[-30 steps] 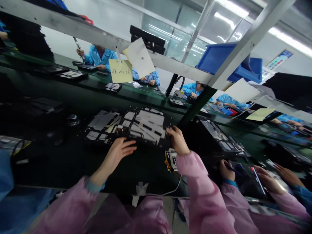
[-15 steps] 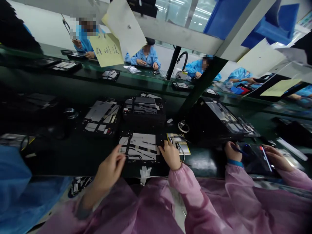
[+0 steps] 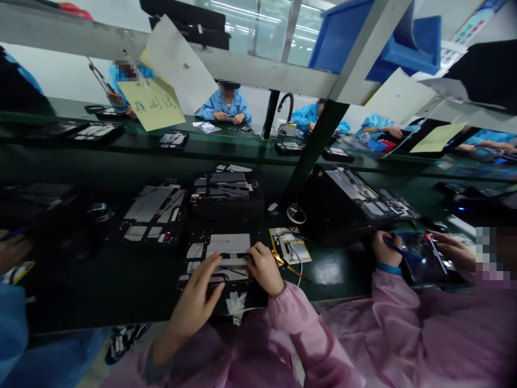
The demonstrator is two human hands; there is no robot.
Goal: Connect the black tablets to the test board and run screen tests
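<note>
An opened, flat black device [image 3: 229, 243] with light grey panels and black strips lies on the bench in front of me. My left hand [image 3: 197, 296] is over its lower left part, fingers stretched and thumb apart, with nothing seen in it. At the device's right side, my right hand [image 3: 266, 269] has its fingers bent together, tips down at a grey panel. Whatever those fingertips pinch is hidden. Beside my right hand lies a yellow-edged board [image 3: 288, 245] with a white cable and an orange strip.
Similar devices stand in a stack [image 3: 228, 202] behind, another [image 3: 155, 210] to the left, and a tall stack [image 3: 347, 199] to the right. A white ring [image 3: 296, 214] lies between. A co-worker's hands [image 3: 385, 248] hold a dark-screened device at right. People in blue sit opposite.
My left hand has moved right, over the device, with its fingers straighter. My right hand has shifted from the device's right edge inward onto its panels. The camera view has tilted somewhat.
</note>
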